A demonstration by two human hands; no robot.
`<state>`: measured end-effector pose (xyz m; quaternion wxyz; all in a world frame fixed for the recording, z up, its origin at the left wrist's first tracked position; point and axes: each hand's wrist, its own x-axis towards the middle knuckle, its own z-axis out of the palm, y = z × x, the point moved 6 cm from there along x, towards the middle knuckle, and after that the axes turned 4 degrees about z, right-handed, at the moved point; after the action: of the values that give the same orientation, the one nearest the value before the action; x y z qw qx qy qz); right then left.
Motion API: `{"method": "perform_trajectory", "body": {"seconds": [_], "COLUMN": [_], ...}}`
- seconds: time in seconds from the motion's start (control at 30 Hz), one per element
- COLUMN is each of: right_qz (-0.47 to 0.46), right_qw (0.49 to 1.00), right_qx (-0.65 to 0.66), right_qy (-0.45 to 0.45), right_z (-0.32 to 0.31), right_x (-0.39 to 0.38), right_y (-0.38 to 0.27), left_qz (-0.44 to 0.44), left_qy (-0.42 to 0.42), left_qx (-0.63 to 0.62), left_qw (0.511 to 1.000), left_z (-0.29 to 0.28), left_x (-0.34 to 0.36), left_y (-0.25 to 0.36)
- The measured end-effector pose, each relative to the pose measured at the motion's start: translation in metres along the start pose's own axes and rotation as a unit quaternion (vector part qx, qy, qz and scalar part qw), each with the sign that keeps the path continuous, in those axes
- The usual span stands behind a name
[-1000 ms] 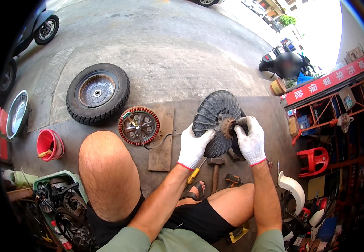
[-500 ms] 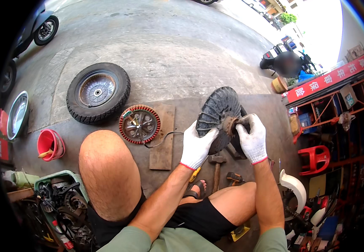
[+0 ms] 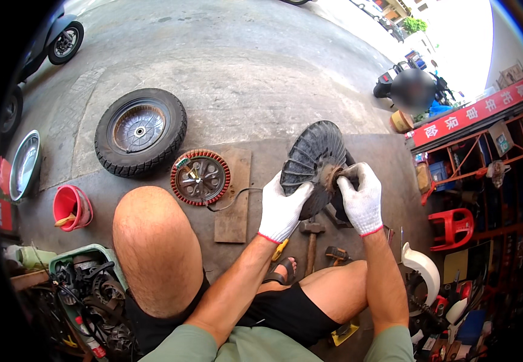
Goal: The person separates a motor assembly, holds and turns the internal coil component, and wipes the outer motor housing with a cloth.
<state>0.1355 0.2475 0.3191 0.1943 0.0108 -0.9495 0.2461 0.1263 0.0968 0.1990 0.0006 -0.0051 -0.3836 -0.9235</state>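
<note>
A black finned disc cover (image 3: 308, 154) is held tilted upright in front of me, with a rusty hub at its centre. My left hand (image 3: 284, 206), in a white glove, grips its left edge with the thumb on the ribs. My right hand (image 3: 359, 199), also gloved, closes on the rusty hub (image 3: 330, 175) at the right. Left of them a motor stator with red copper windings (image 3: 221, 180) and a cable lies on a wooden board (image 3: 231, 226). Below the disc are a hammer (image 3: 311, 229), a yellow-handled screwdriver (image 3: 279, 248) and a drill (image 3: 337, 254).
A tyred wheel (image 3: 171, 120) lies flat at upper left, near a red bucket (image 3: 82, 214) and metal basin (image 3: 29, 163). A bin of parts (image 3: 101, 280) is by my left knee. Red stool (image 3: 454, 223), cluttered racks and parts at right; scooters farther off.
The disc and both hands have shifted slightly up and forward since a second ago, and the disc has tilted a little. The surrounding things stay put.
</note>
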Motion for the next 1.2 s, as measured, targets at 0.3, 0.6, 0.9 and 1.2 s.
{"method": "perform_trajectory", "body": {"seconds": [0.3,0.6,0.9,1.2], "right_qz": [0.030,0.058,0.019,0.138], "right_qw": [0.999,0.997,0.999,0.983], "right_qx": [0.016,0.047,0.008,0.073], "right_qy": [0.009,0.004,0.026,0.094], "right_z": [-0.002,-0.002,-0.002,-0.036], "right_x": [0.002,0.002,0.000,0.003], "right_y": [0.004,0.005,0.004,0.050], "left_qz": [0.005,0.009,0.006,-0.130], "left_qy": [0.000,0.005,0.006,0.038], "left_qx": [-0.008,0.010,0.015,-0.156], "left_qw": [1.000,1.000,1.000,0.978], "left_z": [0.002,0.000,-0.002,-0.033], "left_x": [-0.001,-0.001,0.000,0.014], "left_y": [0.003,-0.001,-0.004,-0.051]}}
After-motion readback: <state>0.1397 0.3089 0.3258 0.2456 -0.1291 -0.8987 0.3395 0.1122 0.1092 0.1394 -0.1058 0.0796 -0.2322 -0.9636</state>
